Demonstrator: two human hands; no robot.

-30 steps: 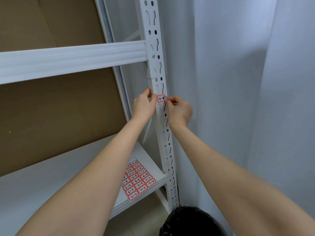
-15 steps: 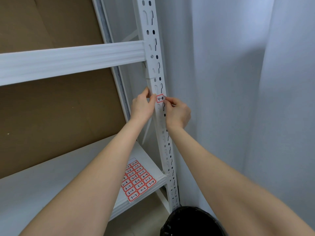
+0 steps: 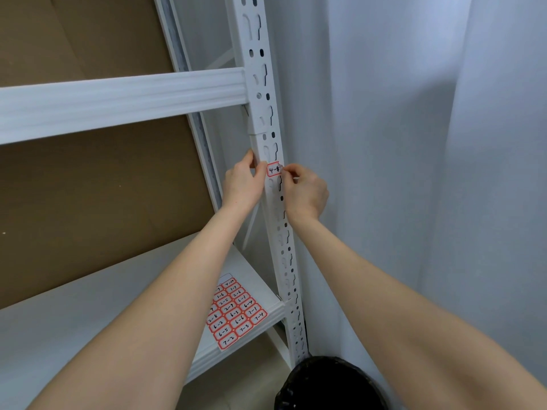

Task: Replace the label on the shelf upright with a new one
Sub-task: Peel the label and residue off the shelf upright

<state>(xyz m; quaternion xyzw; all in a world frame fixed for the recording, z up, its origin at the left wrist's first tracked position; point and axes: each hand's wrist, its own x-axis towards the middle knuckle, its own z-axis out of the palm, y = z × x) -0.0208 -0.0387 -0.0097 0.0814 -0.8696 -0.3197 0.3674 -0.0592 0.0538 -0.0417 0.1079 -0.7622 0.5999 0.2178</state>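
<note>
Grip on label [image 3: 273, 169] (right hand [image 3: 306, 193])

Two hands [image 3: 241, 184] [image 3: 306, 193], one label [image 3: 273, 169], one upright [image 3: 260, 84], one sticker sheet [image 3: 236, 315], one black bin [image 3: 325, 386].

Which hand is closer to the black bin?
Right. The right hand, pinching the label, is high above the bin, on its side of the post; the left hand holds the post's far side, over the shelf.

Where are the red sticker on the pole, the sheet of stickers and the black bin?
red sticker [image 3: 273, 169], head view, middle of its handwritten face.
sheet of stickers [image 3: 236, 316], head view, middle of the sheet, lying on the lower shelf.
black bin [image 3: 325, 386], head view, its dark inside near the rim.
</note>
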